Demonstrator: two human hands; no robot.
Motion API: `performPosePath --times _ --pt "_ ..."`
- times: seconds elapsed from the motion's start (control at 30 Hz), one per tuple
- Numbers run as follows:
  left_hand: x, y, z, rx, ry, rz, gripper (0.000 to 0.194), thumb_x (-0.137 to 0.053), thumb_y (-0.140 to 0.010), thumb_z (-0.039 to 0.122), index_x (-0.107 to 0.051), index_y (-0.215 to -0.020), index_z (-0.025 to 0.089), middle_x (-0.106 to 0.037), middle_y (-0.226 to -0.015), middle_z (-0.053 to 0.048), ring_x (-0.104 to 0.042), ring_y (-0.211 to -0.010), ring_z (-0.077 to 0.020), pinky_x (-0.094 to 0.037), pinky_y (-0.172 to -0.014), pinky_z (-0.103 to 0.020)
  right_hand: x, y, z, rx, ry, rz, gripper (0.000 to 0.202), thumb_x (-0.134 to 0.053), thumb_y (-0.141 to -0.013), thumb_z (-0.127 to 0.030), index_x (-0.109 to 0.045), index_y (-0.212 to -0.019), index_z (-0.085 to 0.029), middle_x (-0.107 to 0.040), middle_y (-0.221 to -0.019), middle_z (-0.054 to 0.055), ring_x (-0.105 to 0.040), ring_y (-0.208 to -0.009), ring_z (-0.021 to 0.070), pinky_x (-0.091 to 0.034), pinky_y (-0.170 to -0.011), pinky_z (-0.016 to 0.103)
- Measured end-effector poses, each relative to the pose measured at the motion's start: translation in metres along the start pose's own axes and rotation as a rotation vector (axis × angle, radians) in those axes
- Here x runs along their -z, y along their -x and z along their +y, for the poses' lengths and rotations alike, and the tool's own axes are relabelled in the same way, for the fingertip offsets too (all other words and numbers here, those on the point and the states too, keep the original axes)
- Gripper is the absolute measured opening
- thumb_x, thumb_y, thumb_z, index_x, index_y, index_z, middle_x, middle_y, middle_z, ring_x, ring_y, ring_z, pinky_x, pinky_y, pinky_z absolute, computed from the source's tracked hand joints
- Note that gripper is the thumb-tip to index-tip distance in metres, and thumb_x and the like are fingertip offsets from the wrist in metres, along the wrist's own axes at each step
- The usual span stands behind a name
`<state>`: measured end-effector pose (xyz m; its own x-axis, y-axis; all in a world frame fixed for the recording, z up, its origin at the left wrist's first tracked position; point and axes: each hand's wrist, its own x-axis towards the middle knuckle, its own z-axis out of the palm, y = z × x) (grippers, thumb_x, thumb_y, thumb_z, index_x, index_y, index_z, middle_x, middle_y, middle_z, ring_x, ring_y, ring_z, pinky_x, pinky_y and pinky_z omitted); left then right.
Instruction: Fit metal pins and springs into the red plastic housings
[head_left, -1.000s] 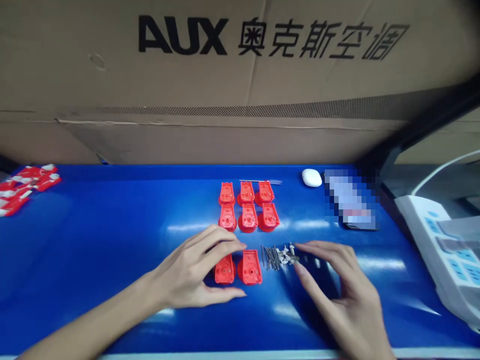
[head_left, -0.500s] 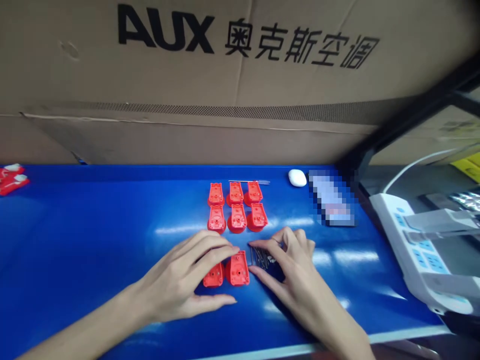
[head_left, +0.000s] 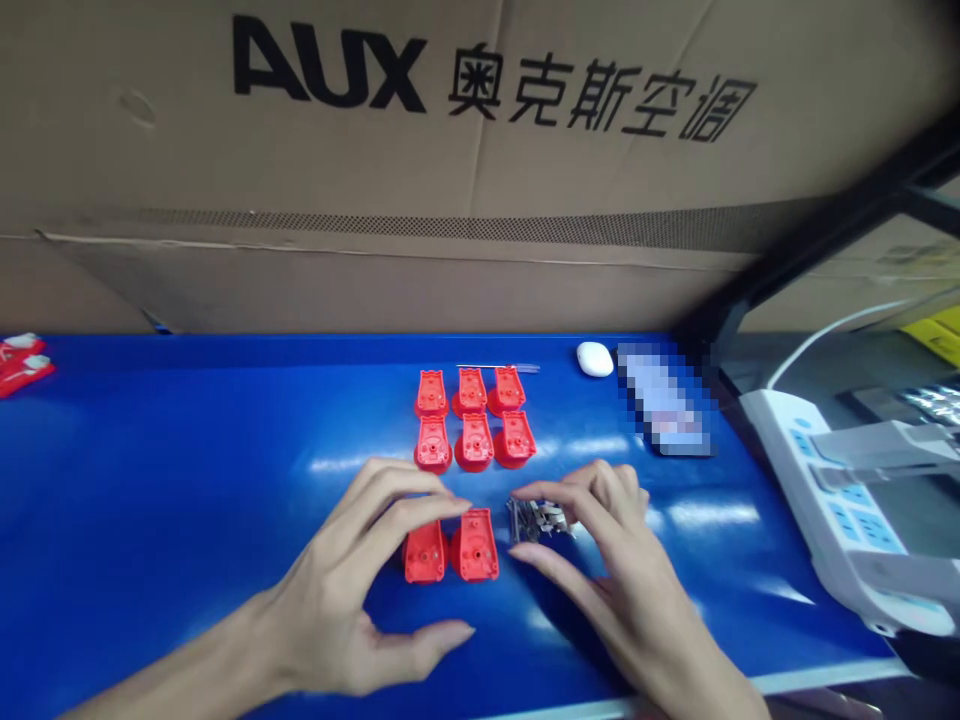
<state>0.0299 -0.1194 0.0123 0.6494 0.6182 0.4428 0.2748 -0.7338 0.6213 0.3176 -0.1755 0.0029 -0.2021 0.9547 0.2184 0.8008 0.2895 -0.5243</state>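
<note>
Fingers [head_left: 412,516] of the left hand [head_left: 345,580] are being held well apart from the thumb, with a left red part [head_left: 425,555] and a right red part [head_left: 475,548] being loosely bracketed; the far end of the former is being overlapped by the index finger, while the latter is being shown nearly whole (whether either is being touched cannot be told). At the right hand [head_left: 626,540], finger and thumb are likewise being held apart, with a small heap of metal pieces [head_left: 534,520] being partly covered. Beyond the pair, six more red parts [head_left: 475,440] are being carried in two rows of three on the blue tabletop [head_left: 225,480]. A thin tool [head_left: 529,369] is being partly screened by the back row. Farther right, a rounded white case [head_left: 595,359] and a pixelated device [head_left: 667,405] are being supported, and a white power strip [head_left: 844,517] is being seen beside the edge.
</note>
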Motion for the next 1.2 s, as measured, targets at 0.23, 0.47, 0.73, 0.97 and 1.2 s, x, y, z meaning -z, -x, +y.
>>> performPosePath --times 0.23,0.47,0.73,0.97,1.2 --pt "0.003 -0.002 0.017 0.132 0.248 -0.128 0.023 -0.063 -0.113 0.036 -0.077 -0.130 0.028 -0.072 -0.112 -0.007 -0.058 -0.108 -0.0248 -0.047 -0.094 -0.041 0.007 -0.001 -0.055 0.129 -0.234 0.037 0.034 -0.067 -0.108 -0.049 -0.059 -0.136 -0.033 -0.064 -0.106 0.003 -0.063 -0.097 0.0221 -0.054 -0.086 0.037" --pt "-0.002 -0.008 0.017 0.190 0.387 -0.088 0.025 -0.062 -0.114 0.032 -0.076 -0.096 0.022 -0.072 -0.093 -0.002 -0.065 -0.093 -0.0188 -0.048 -0.092 -0.038 -0.009 -0.005 -0.059 0.231 -0.257 0.040 0.034 -0.074 -0.105 -0.041 -0.060 -0.135 -0.029 -0.073 -0.112 0.003 -0.068 -0.102 0.0216 -0.057 -0.099 0.038" --pt "0.005 -0.009 0.018 -0.017 0.023 -0.140 0.021 -0.061 -0.113 0.020 -0.068 -0.094 0.021 -0.073 -0.092 -0.003 -0.066 -0.091 -0.0207 -0.051 -0.085 -0.038 -0.003 -0.005 -0.055 0.254 -0.463 0.050 0.021 -0.070 -0.106 -0.014 -0.069 -0.121 -0.027 -0.078 -0.101 0.000 -0.073 -0.091 0.0177 -0.061 -0.088 0.036" --pt "0.001 -0.003 0.006 -0.048 -0.012 -0.073 0.011 -0.066 -0.110 0.015 -0.073 -0.112 0.022 -0.075 -0.099 -0.004 -0.066 -0.099 -0.0232 -0.049 -0.089 -0.040 -0.015 0.001 -0.047 0.170 -0.579 0.206 0.025 -0.070 -0.102 -0.006 -0.071 -0.119 -0.024 -0.077 -0.097 0.000 -0.072 -0.087 0.0154 -0.060 -0.078 0.033" --pt "-0.003 -0.001 0.004 -0.103 -0.090 -0.027 0.016 -0.068 -0.107 0.011 -0.074 -0.118 0.021 -0.075 -0.101 -0.005 -0.066 -0.099 -0.0232 -0.051 -0.088 -0.040 -0.008 0.001 -0.045 0.220 -0.477 0.141 0.026 -0.072 -0.100 -0.005 -0.072 -0.118 -0.023 -0.078 -0.101 0.002 -0.071 -0.090 0.0171 -0.062 -0.083 0.035"
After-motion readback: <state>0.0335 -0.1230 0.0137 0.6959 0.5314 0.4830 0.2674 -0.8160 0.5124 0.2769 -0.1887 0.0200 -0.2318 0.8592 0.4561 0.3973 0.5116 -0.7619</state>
